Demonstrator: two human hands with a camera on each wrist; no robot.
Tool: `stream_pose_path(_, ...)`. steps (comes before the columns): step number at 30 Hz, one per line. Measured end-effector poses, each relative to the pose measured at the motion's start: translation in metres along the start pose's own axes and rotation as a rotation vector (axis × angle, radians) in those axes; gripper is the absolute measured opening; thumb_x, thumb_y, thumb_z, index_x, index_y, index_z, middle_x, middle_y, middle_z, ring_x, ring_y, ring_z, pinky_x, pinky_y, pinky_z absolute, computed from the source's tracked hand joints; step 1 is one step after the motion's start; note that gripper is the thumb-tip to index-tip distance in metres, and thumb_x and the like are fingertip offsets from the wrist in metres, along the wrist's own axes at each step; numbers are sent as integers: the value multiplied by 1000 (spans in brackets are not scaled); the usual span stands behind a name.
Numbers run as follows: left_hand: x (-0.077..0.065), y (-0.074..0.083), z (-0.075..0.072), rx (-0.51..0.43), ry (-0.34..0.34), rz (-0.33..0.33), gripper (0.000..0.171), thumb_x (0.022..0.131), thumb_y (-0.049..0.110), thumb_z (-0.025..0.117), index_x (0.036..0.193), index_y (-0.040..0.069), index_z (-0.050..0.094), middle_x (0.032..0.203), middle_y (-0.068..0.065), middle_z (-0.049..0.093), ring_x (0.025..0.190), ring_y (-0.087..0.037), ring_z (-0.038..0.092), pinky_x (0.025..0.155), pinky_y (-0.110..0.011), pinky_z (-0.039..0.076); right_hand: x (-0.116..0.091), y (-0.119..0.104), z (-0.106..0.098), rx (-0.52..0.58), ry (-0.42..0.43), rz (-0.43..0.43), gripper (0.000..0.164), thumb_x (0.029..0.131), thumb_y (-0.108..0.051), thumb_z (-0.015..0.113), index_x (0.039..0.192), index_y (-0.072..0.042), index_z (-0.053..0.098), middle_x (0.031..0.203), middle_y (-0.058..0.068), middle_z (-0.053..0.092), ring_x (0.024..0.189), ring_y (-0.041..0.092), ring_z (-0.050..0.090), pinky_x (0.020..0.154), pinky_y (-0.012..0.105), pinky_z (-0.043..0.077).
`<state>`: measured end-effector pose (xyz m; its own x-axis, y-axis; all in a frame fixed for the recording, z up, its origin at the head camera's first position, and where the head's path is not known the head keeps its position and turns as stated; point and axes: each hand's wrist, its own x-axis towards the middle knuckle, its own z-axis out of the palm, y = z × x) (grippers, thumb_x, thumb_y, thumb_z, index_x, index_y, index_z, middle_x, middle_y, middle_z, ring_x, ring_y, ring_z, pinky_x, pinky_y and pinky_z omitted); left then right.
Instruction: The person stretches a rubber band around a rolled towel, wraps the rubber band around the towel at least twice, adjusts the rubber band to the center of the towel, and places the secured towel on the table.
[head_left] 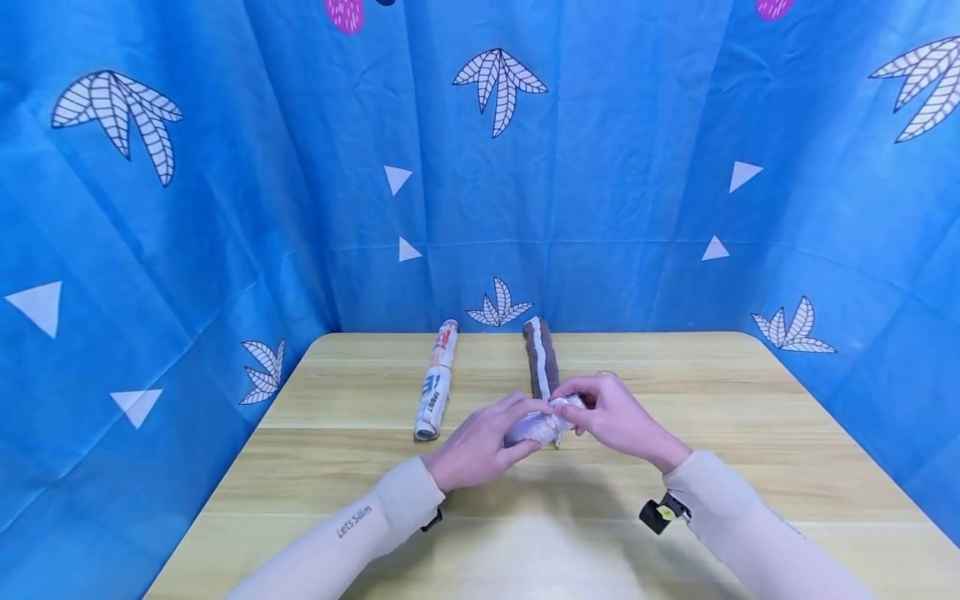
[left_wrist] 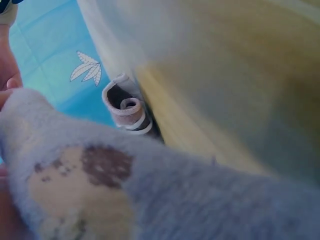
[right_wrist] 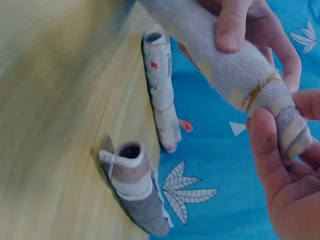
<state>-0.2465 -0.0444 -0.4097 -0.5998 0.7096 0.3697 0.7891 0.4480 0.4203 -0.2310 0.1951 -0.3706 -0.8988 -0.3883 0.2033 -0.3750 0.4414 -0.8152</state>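
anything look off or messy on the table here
Nothing stands out. Two rolled cloths, a printed white roll and a brown roll, lie side by side and apart on the wooden table, both tidy. The left hand and right hand hold a third, greyish fuzzy roll between them, with no visible damage.

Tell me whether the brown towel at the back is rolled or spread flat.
Rolled: the brown towel lies as a tube, its spiral end visible.

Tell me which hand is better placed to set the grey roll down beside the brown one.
Right, probably. The right hand pinches the grey roll's end nearest the brown roll, which lies just beyond its fingers. The left hand grips the other end, nearer the printed roll.
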Motion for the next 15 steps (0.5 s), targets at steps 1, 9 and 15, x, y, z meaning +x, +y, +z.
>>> stream_pose_path(1,1,1,-1,6,-9,-6,45,99,35,63,141,38,46,124,8,56,93,-8,58,77,-24,52,0,1,1,13,6,5,14,96,-18,68,104,-8,74,83,8,68,67,20,61,59,30,56)
stream_pose_path(9,12,10,-11,57,-91,-48,37,94,26,67,128,32,54,109,7,53,83,-8,56,63,-18,48,1,3,6,118,39,42,12,93,-9,68,102,-4,74,85,11,71,69,21,63,61,35,58)
stream_pose_path(15,12,8,-6,120,-65,19,23,93,22,68,113,25,59,97,7,45,69,-5,48,53,-15,39,3,6,11,185,64,91,14,91,-7,68,102,-3,75,91,12,71,73,21,62,60,31,57)
